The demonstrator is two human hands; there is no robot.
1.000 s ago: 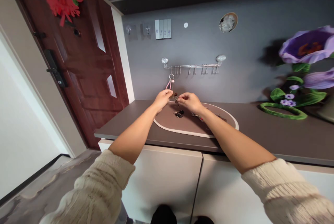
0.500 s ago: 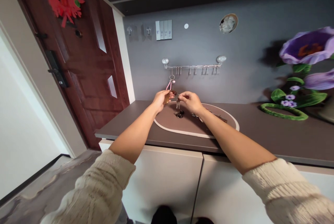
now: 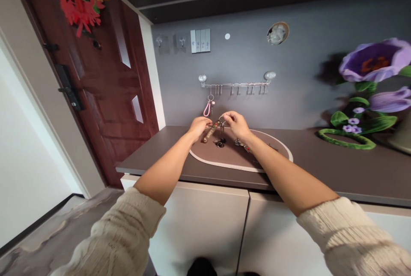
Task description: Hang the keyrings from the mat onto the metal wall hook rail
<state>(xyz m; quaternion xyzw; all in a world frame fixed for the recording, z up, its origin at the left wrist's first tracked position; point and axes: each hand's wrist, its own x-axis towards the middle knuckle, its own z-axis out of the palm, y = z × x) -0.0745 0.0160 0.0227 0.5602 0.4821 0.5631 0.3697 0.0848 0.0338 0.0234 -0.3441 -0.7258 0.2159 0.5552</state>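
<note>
Both my hands hold one key bunch above the oval brown mat (image 3: pixel 269 162) on the dark countertop. My left hand (image 3: pixel 198 126) pinches its brown strap (image 3: pixel 209 133), which hangs slanting down to the left. My right hand (image 3: pixel 236 124) pinches the metal ring (image 3: pixel 221 119) of the same bunch, with small keys dangling under it. Another set of keys (image 3: pixel 220 142) lies on the mat just below, and more keys (image 3: pixel 241 143) lie beside my right wrist. A pink keychain (image 3: pixel 208 107) hangs from the left end of the chrome hook rail (image 3: pixel 236 84) on the grey wall.
A dark red door (image 3: pixel 96 79) with a black handle stands at the left. Large purple artificial flowers (image 3: pixel 374 59) and a green ring (image 3: pixel 345 137) sit at the counter's right. Light switches (image 3: pixel 200 40) and two small hooks are on the wall. White cabinet doors lie below the counter.
My hands have lifted the key bunch a little and drawn it apart, so the brown strap now shows hanging from my left hand. The view has tilted slightly.
</note>
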